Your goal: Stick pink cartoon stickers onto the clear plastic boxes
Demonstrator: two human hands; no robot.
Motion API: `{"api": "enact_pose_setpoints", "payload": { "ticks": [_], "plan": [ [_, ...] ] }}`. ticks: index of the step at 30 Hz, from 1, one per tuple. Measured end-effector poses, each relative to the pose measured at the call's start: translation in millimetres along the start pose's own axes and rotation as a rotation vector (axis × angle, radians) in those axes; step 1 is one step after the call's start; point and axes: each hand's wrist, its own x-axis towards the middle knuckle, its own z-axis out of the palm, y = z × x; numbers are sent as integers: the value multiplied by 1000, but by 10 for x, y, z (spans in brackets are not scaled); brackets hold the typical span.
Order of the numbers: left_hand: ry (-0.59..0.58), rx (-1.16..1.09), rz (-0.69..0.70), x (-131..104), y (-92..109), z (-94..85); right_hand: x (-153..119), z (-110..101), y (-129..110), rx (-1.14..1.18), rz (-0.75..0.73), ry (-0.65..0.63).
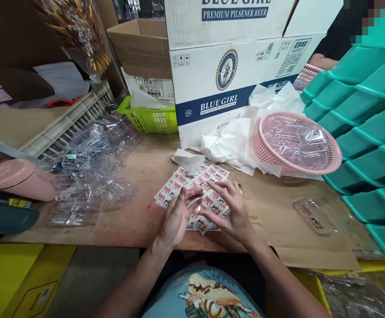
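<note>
Both hands hover over sheets of stickers [179, 179] printed with pink figures and black, white and orange cats. My left hand [177, 216] is turned palm inward, its thumb up and its fingers loosely curved and apart. A pink patch shows by its fingertips; I cannot tell whether it is a loose sticker or the sheet behind. Facing it, my right hand [234, 212] has its thumb and fingers spread, with nothing visible between them. A piece of white paper [188, 161] lies on the sheets' far edge. To the right rests a clear plastic case [315, 215] bearing cat and pink stickers.
Clear plastic cases [93, 185] are heaped at left beside a pink bottle [18, 179]. A pink basket [260, 145] holds more cases. Crumpled white paper [227, 141] lies before a tall carton [209, 66]. Teal bins [371, 154] stack at right; a person's arm [325, 62] shows behind.
</note>
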Motion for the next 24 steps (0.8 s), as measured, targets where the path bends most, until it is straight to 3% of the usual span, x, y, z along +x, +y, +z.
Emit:
{"api": "enact_pose_setpoints", "payload": {
  "ticks": [2,4,6,7,9,11,12,16,18,21,24],
  "plan": [
    [-45,65,79,-50,-2,-59,29,-54,32,247,255,46],
    [-120,214,151,-110,7,-89,97,-97,70,521,503,-20],
    [-183,401,215,-169,12,-105,176,-143,94,700,614,-102],
    [-193,486,251,-194,12,-118,212,-168,95,719,609,-81],
    [-168,610,328,-235,23,-179,265,-214,83,667,531,88],
    [-82,704,427,-274,92,-302,295,-231,61,636,458,258],
    [-23,777,487,-302,162,-385,302,-222,46,643,448,284],
    [315,1252,766,-470,681,-789,287,-71,-60,677,435,132],
    [423,1412,851,-476,1012,-959,297,52,-137,695,421,57],
    [312,1530,837,-173,1441,-1048,386,258,-262,713,416,12],
    [178,1509,594,458,1680,-928,497,429,-389,719,359,31]
  ]
}}
